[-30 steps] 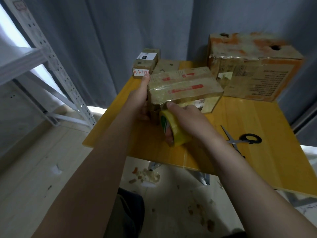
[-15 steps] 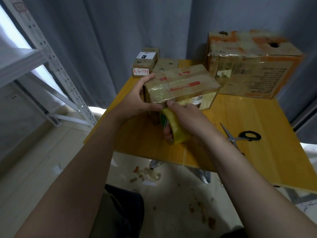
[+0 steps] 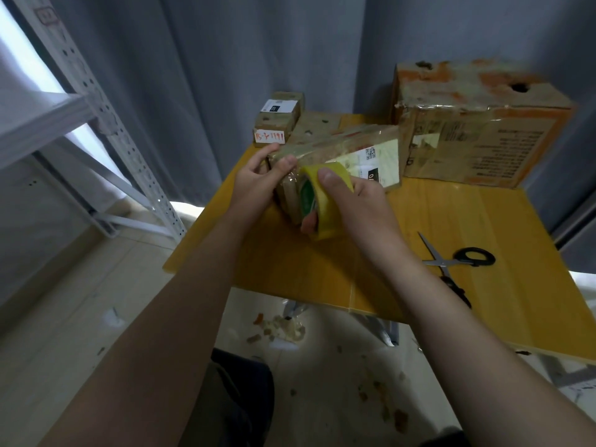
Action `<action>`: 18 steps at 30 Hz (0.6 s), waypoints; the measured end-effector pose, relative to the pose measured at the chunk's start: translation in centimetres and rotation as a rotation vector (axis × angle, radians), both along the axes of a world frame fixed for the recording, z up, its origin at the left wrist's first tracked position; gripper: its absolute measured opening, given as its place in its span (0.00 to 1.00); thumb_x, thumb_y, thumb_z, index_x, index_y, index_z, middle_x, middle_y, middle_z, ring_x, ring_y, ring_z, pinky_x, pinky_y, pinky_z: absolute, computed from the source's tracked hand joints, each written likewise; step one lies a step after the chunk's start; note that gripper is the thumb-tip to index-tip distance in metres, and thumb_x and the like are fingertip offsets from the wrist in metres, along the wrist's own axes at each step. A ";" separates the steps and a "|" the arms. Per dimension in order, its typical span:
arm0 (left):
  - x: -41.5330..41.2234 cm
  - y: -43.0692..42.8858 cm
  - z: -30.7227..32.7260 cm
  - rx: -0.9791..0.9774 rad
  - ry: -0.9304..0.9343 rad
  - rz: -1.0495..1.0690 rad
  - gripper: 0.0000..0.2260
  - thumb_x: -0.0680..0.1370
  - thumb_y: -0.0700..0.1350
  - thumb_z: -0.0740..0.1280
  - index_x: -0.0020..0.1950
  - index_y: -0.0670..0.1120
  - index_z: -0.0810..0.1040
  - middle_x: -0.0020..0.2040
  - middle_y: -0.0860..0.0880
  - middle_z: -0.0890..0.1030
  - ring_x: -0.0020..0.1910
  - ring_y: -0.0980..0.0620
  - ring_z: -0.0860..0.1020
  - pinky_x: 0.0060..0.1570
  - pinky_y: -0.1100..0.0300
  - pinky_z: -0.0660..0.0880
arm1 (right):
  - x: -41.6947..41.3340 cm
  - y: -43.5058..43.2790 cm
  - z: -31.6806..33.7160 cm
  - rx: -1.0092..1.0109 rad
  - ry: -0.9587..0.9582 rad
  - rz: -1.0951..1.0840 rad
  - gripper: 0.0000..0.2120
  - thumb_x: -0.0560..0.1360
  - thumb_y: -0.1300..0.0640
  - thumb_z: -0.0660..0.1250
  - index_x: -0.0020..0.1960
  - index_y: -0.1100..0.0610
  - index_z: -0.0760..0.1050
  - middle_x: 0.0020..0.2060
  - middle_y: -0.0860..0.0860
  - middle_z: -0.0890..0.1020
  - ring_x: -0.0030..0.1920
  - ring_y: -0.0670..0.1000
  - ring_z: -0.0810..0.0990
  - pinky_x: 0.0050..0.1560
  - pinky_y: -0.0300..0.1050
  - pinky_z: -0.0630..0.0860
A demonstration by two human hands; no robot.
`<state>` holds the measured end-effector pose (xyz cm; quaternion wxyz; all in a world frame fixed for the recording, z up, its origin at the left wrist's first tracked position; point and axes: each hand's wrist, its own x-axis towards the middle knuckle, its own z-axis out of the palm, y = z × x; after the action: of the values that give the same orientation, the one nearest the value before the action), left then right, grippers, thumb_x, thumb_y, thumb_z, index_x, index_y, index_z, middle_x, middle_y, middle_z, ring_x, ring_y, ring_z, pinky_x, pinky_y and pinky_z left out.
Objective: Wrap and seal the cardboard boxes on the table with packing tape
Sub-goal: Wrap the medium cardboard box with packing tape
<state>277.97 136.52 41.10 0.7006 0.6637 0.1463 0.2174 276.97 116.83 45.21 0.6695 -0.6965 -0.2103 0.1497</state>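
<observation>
Far left: a white perforated metal rack [image 3: 106, 124], standing on the floor [image 3: 64, 317] beside the desk [image 3: 483, 301].

At the desk's back-left corner: two small boxes [image 3: 277, 119] stacked, the lower with a white label in red writing; just right of them a flat box [image 3: 317, 129], lying low.

Next, the left hand [image 3: 258, 179], clasping the left end of a cardboard box [image 3: 351, 150]: thumb pressed on the near upper edge, fingers curled round the end behind. Box glossy with clear tape, tilted, a white label with a QR code turned toward the camera; whether resting on the desk or lifted off it, hard to tell.

Tight against the box's near-left end, touching it: a yellow tape roll [image 3: 322, 201] with green core. Gripping it, the right hand [image 3: 358, 204], thumb flat on the outer rim, a fingertip showing through the core at the bottom. Both hands close together, the box between and just beyond them.

Behind and to the right, just beside the held box: a big box [image 3: 477, 130], worn, orange-stained, holes in its top.

Further right and nearer: black-handled scissors [image 3: 458, 259] lying open on the desk, well apart from the hands.

Below the desk edge, on the floor: paper scraps [image 3: 280, 327].
</observation>
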 end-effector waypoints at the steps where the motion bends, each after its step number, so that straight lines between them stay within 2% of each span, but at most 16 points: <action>1: 0.1 -0.1 0.1 -0.025 -0.001 0.007 0.22 0.79 0.48 0.74 0.73 0.45 0.77 0.61 0.38 0.84 0.54 0.53 0.85 0.41 0.64 0.80 | 0.0 0.0 0.1 -0.026 0.019 0.002 0.19 0.85 0.49 0.63 0.42 0.58 0.83 0.32 0.56 0.86 0.33 0.53 0.87 0.36 0.41 0.82; 3: 0.3 -0.1 0.1 -0.052 -0.002 0.023 0.23 0.81 0.50 0.72 0.73 0.43 0.77 0.57 0.34 0.83 0.43 0.59 0.83 0.32 0.67 0.74 | -0.1 -0.2 0.3 -0.075 0.081 0.019 0.19 0.84 0.47 0.64 0.45 0.61 0.83 0.32 0.59 0.86 0.32 0.55 0.86 0.34 0.43 0.82; 4: 0.4 -0.1 0.1 -0.053 0.003 0.026 0.23 0.81 0.51 0.72 0.73 0.43 0.77 0.54 0.37 0.85 0.42 0.57 0.83 0.32 0.66 0.74 | -0.2 -0.3 0.3 -0.085 0.116 0.018 0.20 0.84 0.47 0.64 0.47 0.62 0.82 0.32 0.59 0.86 0.31 0.55 0.86 0.32 0.43 0.82; 5: 0.4 -0.1 0.2 -0.061 0.007 0.021 0.23 0.80 0.51 0.72 0.73 0.43 0.76 0.56 0.40 0.85 0.46 0.52 0.85 0.34 0.64 0.76 | -0.2 -0.4 0.3 -0.085 0.140 0.010 0.20 0.84 0.47 0.64 0.49 0.63 0.82 0.32 0.59 0.86 0.30 0.55 0.86 0.30 0.42 0.81; 6: 0.5 -0.3 0.3 -0.074 0.006 0.012 0.23 0.80 0.50 0.73 0.73 0.43 0.76 0.59 0.38 0.85 0.52 0.49 0.85 0.36 0.63 0.77 | -0.1 -0.6 0.3 -0.089 0.151 -0.001 0.19 0.84 0.47 0.64 0.50 0.64 0.81 0.32 0.59 0.86 0.29 0.55 0.86 0.29 0.42 0.80; 7: 0.5 -0.5 0.4 -0.086 0.005 0.009 0.23 0.80 0.49 0.73 0.73 0.42 0.76 0.60 0.36 0.83 0.54 0.49 0.85 0.36 0.64 0.77 | 0.0 -0.7 0.3 -0.094 0.160 -0.007 0.18 0.84 0.47 0.64 0.51 0.63 0.81 0.32 0.59 0.86 0.29 0.55 0.86 0.28 0.41 0.79; 8: 0.5 -0.7 0.5 -0.097 0.004 0.016 0.23 0.80 0.49 0.73 0.72 0.41 0.77 0.58 0.37 0.84 0.50 0.54 0.85 0.32 0.66 0.76 | 0.1 -0.8 0.4 -0.102 0.176 -0.001 0.17 0.84 0.47 0.64 0.53 0.62 0.80 0.32 0.59 0.86 0.29 0.55 0.86 0.28 0.41 0.79; 10: 0.4 -1.2 0.8 -0.145 -0.005 0.024 0.20 0.81 0.50 0.72 0.68 0.39 0.79 0.40 0.47 0.86 0.32 0.61 0.82 0.26 0.69 0.73 | 0.0 -1.0 0.7 -0.157 0.236 0.035 0.17 0.84 0.47 0.65 0.56 0.62 0.77 0.31 0.58 0.86 0.28 0.55 0.86 0.26 0.41 0.79; 11: 0.4 -1.4 1.0 -0.172 -0.012 0.025 0.20 0.81 0.51 0.72 0.66 0.37 0.80 0.33 0.53 0.84 0.27 0.62 0.79 0.24 0.70 0.72 | -0.1 -1.1 0.7 -0.211 0.265 0.050 0.17 0.84 0.46 0.65 0.54 0.62 0.77 0.29 0.56 0.85 0.26 0.53 0.85 0.24 0.38 0.77; 12: 0.4 -1.4 1.0 -0.194 -0.014 0.030 0.21 0.81 0.52 0.72 0.65 0.37 0.81 0.31 0.56 0.81 0.25 0.63 0.77 0.23 0.70 0.71 | -0.3 -1.1 0.6 -0.267 0.278 0.053 0.18 0.84 0.46 0.65 0.51 0.62 0.76 0.26 0.53 0.84 0.24 0.49 0.83 0.21 0.35 0.74; 14: 0.5 -1.5 1.1 -0.212 0.000 0.032 0.22 0.80 0.54 0.73 0.64 0.39 0.82 0.30 0.57 0.80 0.24 0.63 0.76 0.23 0.70 0.71 | -0.4 -1.2 0.5 -0.312 0.268 0.040 0.18 0.84 0.45 0.64 0.47 0.61 0.75 0.23 0.50 0.82 0.21 0.47 0.81 0.18 0.33 0.71; 18: 0.3 -1.7 1.4 -0.226 0.088 0.059 0.23 0.77 0.62 0.73 0.59 0.44 0.85 0.29 0.57 0.80 0.22 0.62 0.75 0.21 0.68 0.70 | -0.3 -1.0 0.5 -0.318 0.229 0.023 0.20 0.84 0.45 0.64 0.44 0.60 0.76 0.23 0.49 0.82 0.22 0.46 0.81 0.18 0.33 0.70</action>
<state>278.25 134.81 42.48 0.7571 0.5848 0.2201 0.1908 276.64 115.83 45.68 0.5690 -0.7694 -0.1143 0.2668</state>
